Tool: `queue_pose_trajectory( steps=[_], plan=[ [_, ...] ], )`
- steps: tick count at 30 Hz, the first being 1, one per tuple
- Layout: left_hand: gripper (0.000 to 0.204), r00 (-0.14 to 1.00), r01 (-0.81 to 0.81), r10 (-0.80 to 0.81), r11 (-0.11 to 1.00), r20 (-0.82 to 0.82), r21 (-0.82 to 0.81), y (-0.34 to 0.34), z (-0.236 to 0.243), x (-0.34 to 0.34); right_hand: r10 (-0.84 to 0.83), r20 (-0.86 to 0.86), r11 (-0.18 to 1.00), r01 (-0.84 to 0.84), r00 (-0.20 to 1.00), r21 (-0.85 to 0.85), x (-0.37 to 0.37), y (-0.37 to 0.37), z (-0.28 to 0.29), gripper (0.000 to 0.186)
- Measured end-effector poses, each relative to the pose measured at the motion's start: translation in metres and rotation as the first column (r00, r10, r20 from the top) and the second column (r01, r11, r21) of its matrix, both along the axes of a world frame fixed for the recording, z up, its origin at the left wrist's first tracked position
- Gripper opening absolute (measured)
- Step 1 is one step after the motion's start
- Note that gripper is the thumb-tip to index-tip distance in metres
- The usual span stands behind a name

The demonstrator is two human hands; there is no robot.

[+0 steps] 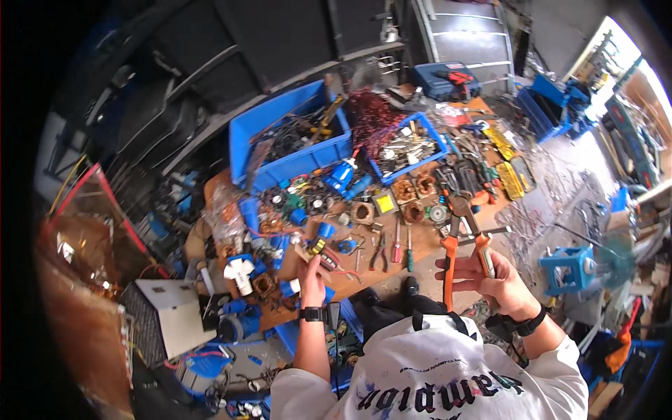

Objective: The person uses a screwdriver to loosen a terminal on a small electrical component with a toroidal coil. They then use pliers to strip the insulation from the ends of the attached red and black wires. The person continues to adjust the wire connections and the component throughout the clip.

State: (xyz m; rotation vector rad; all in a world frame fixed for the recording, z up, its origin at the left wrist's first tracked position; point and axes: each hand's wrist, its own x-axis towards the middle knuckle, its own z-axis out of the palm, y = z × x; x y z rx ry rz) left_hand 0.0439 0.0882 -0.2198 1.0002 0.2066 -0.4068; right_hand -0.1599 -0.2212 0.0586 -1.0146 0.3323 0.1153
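My right hand [505,285] is closed round a large bolt cutter with orange handles [449,269]. Its fingers reach across between the two handles, and the dark jaws point away from me over the bench. In my left hand [312,285] is a small electrical part with yellow and black sections [319,246] and reddish wires, held above the front edge of the bench. Its exact kind is too small to tell. Between my hands lie dark-handled pliers [379,253], a red screwdriver [397,246] and a green screwdriver [409,256].
Scrap fills a big blue bin [294,168] at the back of the wooden bench [427,241]. Beside it stand a shallow blue crate [413,168] of metal pieces and a heap of dark red wire [378,115]. Several copper-wound cores and blue motor parts crowd the middle.
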Motion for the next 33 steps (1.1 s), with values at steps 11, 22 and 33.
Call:
queue_pose_trajectory(
  steps=[11, 22, 33],
  plan=[
    [0.059, 0.929, 0.180, -0.114, 0.971, 0.352, -0.159, -0.041, 0.208, -0.024, 0.356, 0.104, 0.933, -0.348, 0.929, -0.091, 0.028, -0.021, 0.010, 0.063],
    [0.088, 0.849, 0.268, -0.251, 0.963, 0.465, 0.030, -0.099, 0.276, -0.054, 0.501, 0.128, 0.860, -0.475, 0.856, -0.186, 0.016, -0.070, 0.042, 0.055],
    [0.082, 0.706, 0.306, -0.451, 0.890, 0.546, 0.338, -0.147, 0.332, -0.072, 0.651, 0.147, 0.734, -0.568, 0.745, -0.373, 0.002, -0.119, 0.071, 0.043]
  ],
)
